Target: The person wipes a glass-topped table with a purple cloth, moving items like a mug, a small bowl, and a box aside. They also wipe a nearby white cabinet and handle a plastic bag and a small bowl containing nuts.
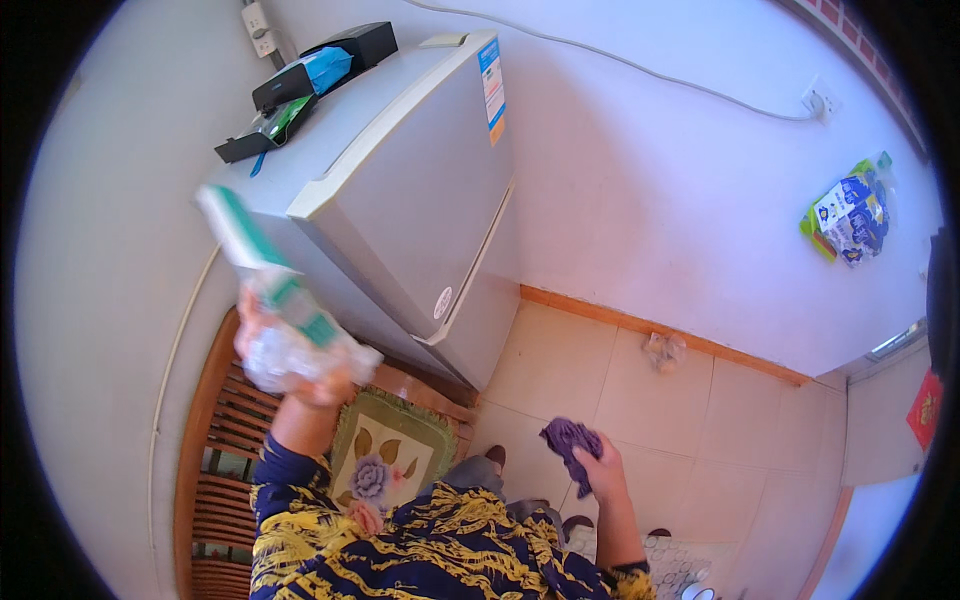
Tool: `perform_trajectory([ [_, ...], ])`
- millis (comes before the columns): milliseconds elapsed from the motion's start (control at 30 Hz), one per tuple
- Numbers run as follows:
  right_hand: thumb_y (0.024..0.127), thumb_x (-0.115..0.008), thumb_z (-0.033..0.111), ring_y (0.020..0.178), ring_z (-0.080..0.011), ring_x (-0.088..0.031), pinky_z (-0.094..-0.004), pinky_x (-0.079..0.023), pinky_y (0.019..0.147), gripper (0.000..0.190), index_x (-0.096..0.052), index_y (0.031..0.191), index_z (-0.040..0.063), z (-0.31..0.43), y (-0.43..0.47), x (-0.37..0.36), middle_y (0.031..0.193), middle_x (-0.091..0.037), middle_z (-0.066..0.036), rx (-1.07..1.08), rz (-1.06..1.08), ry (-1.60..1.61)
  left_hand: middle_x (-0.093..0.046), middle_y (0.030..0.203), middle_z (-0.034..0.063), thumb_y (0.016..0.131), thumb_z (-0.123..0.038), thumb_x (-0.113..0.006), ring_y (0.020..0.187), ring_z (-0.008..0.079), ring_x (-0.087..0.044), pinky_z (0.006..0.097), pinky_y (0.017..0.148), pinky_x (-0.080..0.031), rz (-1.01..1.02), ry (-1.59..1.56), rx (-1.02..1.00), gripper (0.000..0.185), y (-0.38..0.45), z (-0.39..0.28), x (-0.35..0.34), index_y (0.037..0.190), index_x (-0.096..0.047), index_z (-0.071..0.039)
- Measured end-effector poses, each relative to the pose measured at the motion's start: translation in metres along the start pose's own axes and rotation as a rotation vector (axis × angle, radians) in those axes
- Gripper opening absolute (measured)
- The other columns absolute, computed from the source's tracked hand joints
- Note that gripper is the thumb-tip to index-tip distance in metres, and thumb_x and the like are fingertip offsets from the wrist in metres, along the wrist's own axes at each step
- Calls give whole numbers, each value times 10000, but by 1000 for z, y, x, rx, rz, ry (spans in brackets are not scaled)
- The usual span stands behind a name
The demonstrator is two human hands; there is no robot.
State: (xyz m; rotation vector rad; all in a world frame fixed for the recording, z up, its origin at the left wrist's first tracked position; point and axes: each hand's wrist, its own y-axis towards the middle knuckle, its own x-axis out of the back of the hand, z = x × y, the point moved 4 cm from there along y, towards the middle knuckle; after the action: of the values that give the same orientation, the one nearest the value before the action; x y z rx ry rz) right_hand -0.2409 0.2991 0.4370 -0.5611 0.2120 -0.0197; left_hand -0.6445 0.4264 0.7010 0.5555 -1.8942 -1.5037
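Observation:
My left hand (pixel 324 387) is raised beside the near side of a small grey refrigerator (pixel 420 172). It grips a crumpled clear plastic bag (pixel 281 360) together with a long green-and-white package (pixel 244 229); motion blur hides their details. In my right hand (pixel 604 469) is a bunched purple cloth (pixel 570 446), held over the tiled floor (pixel 555 360). Both hands are well apart. On the refrigerator top, black open boxes (pixel 281 90) lie with a blue soft pack (pixel 328 69) and a green item (pixel 289 116).
A slatted wooden bench (pixel 240 420) with a flowered seat mat (pixel 390 450) stands at left. A small plastic bag (pixel 664 352) lies by the orange skirting. Packaging (pixel 855 214) hangs on the wall, below a cable (pixel 637 71) running to a socket (pixel 823 101).

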Motion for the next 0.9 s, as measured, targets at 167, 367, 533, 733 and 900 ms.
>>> perform_trajectory([
  [167,909,-703,107,884,-126,-643,-289,-540,791,474,-532,1343,22,96,59,-126,1081,-686,-59,127,180,64,-535,1351,168,859,-187,-625,1125,231,-587,360,945,-479,52,-252,340,575,105,19,-12,1387,-443,-49],
  [367,857,-713,28,1135,-305,-592,-384,-464,992,509,-528,1331,60,204,75,-268,1196,-592,-190,1052,88,-190,-535,1312,154,859,-308,-650,1107,222,-588,351,945,-484,139,-170,329,716,136,41,-28,1443,-375,1],
  [533,887,-673,69,1158,-354,-574,-390,-447,1010,465,-531,1329,32,262,162,-281,1245,-574,-215,1146,-272,-184,-562,1190,112,840,-269,-647,1082,219,-573,389,985,-441,108,-189,553,659,122,40,-29,1393,-394,-15],
  [733,929,-624,142,1025,-282,-644,-378,-492,923,383,-563,1281,5,412,222,-244,1106,-674,-158,1136,-402,-36,-588,1063,119,827,-472,-646,997,233,-586,432,986,-420,287,-7,436,629,113,33,-11,1225,-488,-10],
  [900,860,-667,223,1084,-401,-588,-444,-467,957,360,-653,1171,43,541,221,-284,1100,-672,-204,1352,-159,-697,-611,979,85,802,-521,-678,893,198,-603,385,855,-464,183,7,492,634,115,26,-8,1176,-516,-36],
])
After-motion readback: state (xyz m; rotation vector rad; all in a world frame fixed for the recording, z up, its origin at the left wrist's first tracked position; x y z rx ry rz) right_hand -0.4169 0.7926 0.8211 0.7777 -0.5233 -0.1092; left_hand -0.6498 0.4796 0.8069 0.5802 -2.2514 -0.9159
